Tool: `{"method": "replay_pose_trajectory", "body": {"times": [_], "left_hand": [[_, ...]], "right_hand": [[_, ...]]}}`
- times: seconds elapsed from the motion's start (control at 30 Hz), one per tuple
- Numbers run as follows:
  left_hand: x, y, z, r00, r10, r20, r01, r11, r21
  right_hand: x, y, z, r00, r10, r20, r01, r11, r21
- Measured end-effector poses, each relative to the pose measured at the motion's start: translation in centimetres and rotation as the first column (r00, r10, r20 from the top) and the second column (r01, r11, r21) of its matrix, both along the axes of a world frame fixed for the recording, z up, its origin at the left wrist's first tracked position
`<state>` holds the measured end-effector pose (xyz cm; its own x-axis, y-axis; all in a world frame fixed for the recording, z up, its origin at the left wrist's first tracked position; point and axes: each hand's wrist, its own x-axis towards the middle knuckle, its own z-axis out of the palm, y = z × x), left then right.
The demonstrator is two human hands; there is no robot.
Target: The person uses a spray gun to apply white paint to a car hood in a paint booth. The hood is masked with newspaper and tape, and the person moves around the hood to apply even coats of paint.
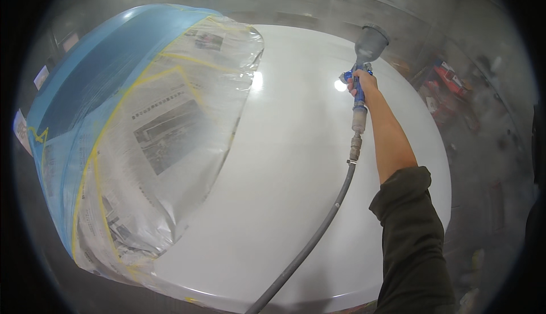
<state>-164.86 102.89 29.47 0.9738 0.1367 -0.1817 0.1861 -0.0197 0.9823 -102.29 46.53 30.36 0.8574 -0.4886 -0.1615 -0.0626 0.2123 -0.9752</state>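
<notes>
My right hand (363, 82) is wrapped round the grip of a blue spray gun (359, 89), held out over the far right part of a glossy white car panel (284, 160). A dark grey paint cup (372, 42) sits on top of the gun. From the bottom of its grip, past a metal coupling (355, 149), a grey air hose (310, 243) curves down across the panel to the lower edge. The dark sleeve on my right arm is rolled below the elbow. My left hand is out of the picture.
Newspaper and clear plastic film (170, 126), edged with yellow tape, mask the car's left part beside the white panel. Blue film (74, 98) covers the glass beyond. Red items (452, 78) stand by the wall on the right. Haze hangs in the air.
</notes>
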Motion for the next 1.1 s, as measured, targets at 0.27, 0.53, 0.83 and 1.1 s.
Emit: {"method": "replay_pose_trajectory", "body": {"times": [0.27,0.53,0.83,1.1], "left_hand": [[1.1,-5.3,-0.3,0.997,-0.077,0.0,0.077,0.994,-0.072],[-0.3,-7.8,-0.7,0.961,-0.273,-0.054,0.27,0.962,-0.048],[0.1,-8.1,0.7,0.972,-0.137,-0.189,0.109,0.982,-0.152],[-0.2,-1.8,0.1,0.995,0.069,-0.07,-0.062,0.992,0.106]], "right_hand": [[-6.2,-11.8,0.5,0.991,-0.134,0.022,0.136,0.985,-0.11],[-10.9,-22.1,2.2,0.937,-0.35,-0.001,0.306,0.821,-0.483],[-9.0,-16.9,1.7,0.984,-0.146,-0.1,0.103,0.931,-0.35],[-4.7,-2.1,1.8,0.994,0.072,-0.087,-0.081,0.992,-0.1]]}}
